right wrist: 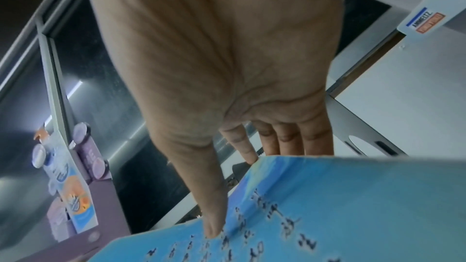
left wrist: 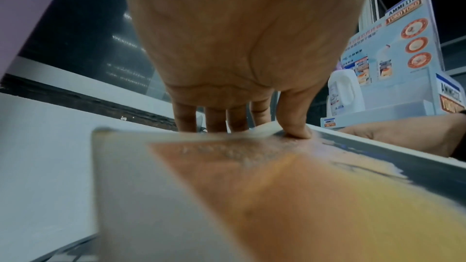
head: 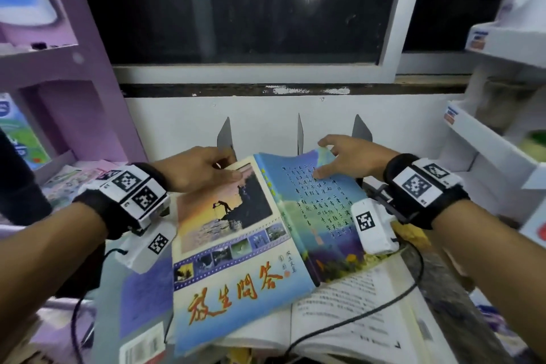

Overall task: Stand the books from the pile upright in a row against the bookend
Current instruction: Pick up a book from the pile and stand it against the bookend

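Far left, a purple shelf unit [head: 63,74] stood beside the desk. The left hand [head: 196,168] pinched the far left corner of the blue paperback [head: 236,245], thumb [left wrist: 293,125] pressed on the cover, fingers curled behind the edge. That book lay splayed open, covers up, spine running away from the person toward the wall, atop an open book [head: 354,313] in the pile; large orange characters on its near cover read 放生問答. Behind it three grey bookend plates [head: 300,134] stood upright against the white wall, no books between them. The right hand [head: 350,156] gripped the far right corner, thumb [right wrist: 213,216] down on the blue back cover's printed columns, fingers spread over the top edge. Right again, white display trays [head: 484,38] carried AMMELTZ YOKO YOKO labels.
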The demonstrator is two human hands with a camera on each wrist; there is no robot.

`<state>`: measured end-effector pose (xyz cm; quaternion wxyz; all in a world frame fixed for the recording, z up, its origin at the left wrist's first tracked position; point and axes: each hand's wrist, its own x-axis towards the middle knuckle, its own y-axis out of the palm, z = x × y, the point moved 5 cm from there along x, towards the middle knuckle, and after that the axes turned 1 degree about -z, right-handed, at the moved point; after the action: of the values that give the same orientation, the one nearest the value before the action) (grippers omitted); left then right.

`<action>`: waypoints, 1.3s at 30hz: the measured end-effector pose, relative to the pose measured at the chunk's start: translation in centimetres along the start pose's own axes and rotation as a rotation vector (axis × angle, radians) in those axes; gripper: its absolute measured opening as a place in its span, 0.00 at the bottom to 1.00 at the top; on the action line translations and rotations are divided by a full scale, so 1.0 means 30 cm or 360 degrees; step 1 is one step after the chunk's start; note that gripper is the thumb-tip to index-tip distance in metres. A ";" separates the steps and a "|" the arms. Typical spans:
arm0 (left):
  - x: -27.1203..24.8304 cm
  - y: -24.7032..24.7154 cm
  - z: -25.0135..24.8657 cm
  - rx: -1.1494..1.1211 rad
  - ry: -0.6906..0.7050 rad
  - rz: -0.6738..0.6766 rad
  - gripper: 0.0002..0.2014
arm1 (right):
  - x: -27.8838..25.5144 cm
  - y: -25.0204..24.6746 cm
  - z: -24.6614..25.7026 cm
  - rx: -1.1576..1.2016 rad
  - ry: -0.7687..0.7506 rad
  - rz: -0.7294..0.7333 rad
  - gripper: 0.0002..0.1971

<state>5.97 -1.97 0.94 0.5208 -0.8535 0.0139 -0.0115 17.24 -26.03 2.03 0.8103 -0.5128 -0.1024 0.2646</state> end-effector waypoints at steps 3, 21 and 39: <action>-0.021 -0.047 -0.042 -0.0105 0.0063 -0.0130 0.08 | -0.039 -0.035 0.029 0.0119 -0.0023 -0.0143 0.43; -0.175 -0.294 -0.321 -0.0445 0.0783 -0.0908 0.09 | -0.205 -0.154 0.232 0.0773 -0.0470 -0.0708 0.38; -0.122 -0.280 -0.363 -0.0170 0.0855 -0.1293 0.09 | -0.311 -0.112 0.366 0.0448 -0.0797 -0.0789 0.24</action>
<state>2.04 -7.68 13.37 0.4077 -0.7822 -0.1859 -0.4328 5.68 -23.60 10.97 0.8621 -0.2755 -0.3810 0.1891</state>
